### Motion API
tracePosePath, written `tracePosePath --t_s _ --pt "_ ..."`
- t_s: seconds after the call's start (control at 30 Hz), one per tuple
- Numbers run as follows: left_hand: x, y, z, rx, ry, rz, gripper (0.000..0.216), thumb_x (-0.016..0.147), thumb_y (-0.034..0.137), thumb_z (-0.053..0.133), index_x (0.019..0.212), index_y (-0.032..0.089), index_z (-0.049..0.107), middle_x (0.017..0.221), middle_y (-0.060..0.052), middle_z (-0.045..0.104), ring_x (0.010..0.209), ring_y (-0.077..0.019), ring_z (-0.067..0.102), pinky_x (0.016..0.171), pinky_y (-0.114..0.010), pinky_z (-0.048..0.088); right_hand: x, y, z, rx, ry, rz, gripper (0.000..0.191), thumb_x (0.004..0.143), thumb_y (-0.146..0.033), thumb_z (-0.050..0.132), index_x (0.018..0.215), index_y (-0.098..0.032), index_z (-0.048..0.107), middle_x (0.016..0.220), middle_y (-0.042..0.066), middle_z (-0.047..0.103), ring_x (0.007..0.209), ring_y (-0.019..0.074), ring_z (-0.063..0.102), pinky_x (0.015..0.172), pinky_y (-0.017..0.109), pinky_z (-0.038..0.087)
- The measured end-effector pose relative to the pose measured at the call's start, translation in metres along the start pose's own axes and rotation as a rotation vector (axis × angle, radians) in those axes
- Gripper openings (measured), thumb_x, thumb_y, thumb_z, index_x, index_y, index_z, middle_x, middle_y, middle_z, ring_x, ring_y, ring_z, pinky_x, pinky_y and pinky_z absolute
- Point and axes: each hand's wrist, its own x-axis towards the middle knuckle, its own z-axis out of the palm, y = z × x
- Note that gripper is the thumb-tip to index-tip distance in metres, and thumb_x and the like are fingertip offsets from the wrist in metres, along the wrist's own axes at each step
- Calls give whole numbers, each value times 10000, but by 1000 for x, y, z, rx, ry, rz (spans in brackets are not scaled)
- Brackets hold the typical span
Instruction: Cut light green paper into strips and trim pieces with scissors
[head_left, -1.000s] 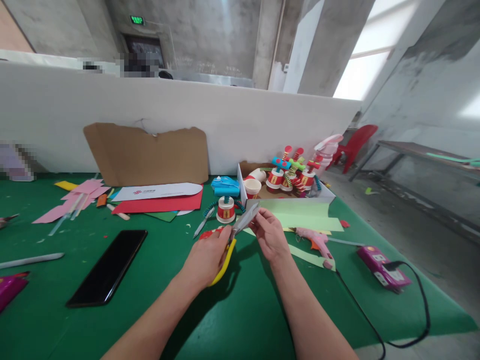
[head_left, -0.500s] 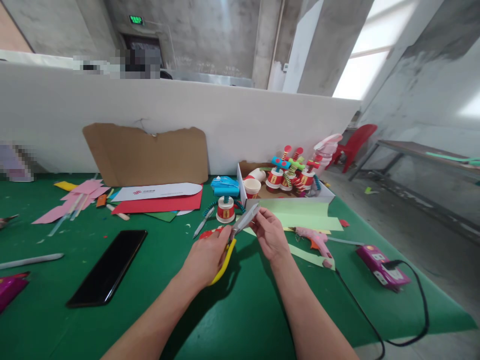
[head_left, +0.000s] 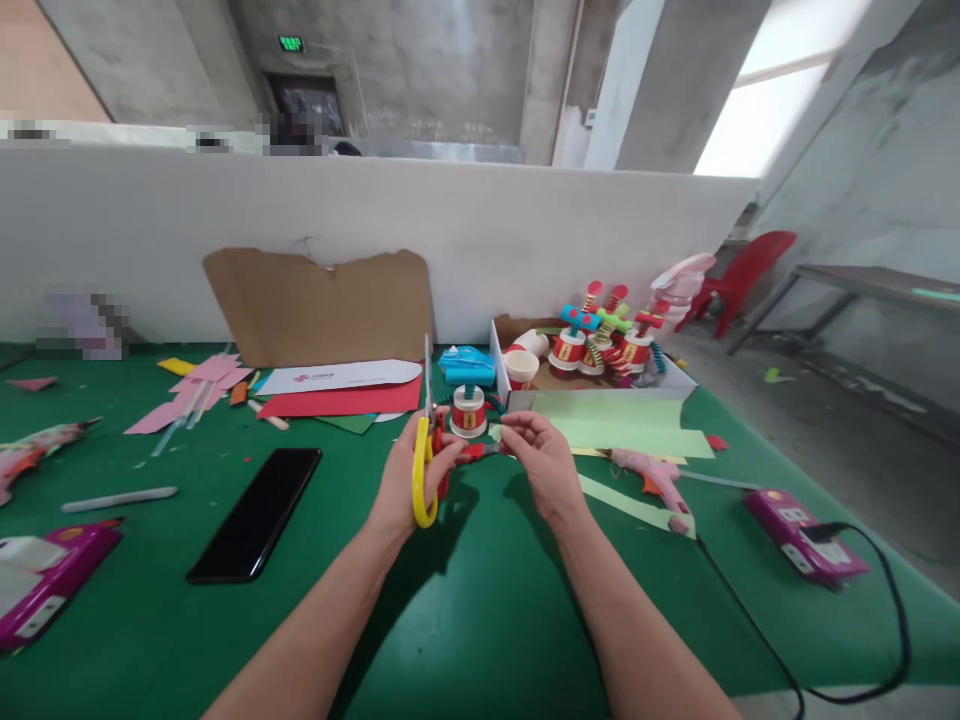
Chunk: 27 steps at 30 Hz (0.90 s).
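My left hand (head_left: 405, 475) is closed around a pair of scissors (head_left: 424, 470) with yellow and red handles, their blades pointing up. From its fingertips a small red piece with a greyish end (head_left: 474, 452) reaches toward my right hand (head_left: 541, 460). The right thumb and fingers are pinched together at that end; what they grip is too small to make out. Just behind my hands a red and white paper cup figure (head_left: 469, 412) stands upright, with dark green coiled arms and a spring on top.
A box (head_left: 600, 398) of similar cup figures stands at the back right, behind light green paper (head_left: 622, 425). A pink glue gun (head_left: 652, 475) and a purple power strip (head_left: 802, 535) with a cable lie right. To the left are a phone (head_left: 255, 515) and pink paper (head_left: 206, 380).
The scissors have swung from pointing toward my right hand to upright in my left hand. The red piece now shows between my hands. The view has shifted left.
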Motion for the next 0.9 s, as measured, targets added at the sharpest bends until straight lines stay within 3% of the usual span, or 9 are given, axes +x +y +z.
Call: tracePosePath --t_s 0.13,0.3,0.67,0.9 --pt "-1 -1 0 -66 -33 -24 584 673 401 750 1140 164 489 783 3 673 750 -167 684 773 -319 541 -6 1 5 -112 -99 -24 228 638 -309 761 800 -198 644 660 -26 649 610 121 592 633 264 494" --pt "-1 -5 -2 -24 -35 -38 576 671 348 755 1158 176 500 739 34 625 673 -117 624 637 -227 488 -8 3 7 -194 -181 -12 206 649 -278 743 807 -198 637 663 -20 657 635 134 609 623 258 478" --pt "1 -6 -3 -63 -12 -46 568 655 345 743 1136 169 498 691 54 584 603 -106 583 630 -243 476 -7 7 6 -61 -208 60 291 749 -467 687 784 -178 682 694 3 668 624 112 584 646 255 482" --pt "-1 -1 -1 54 -72 -13 514 673 363 711 1099 162 505 681 47 567 588 -97 549 582 -217 445 -10 5 8 -98 -313 121 230 647 -339 797 743 -174 668 659 -26 652 586 101 580 606 245 479"
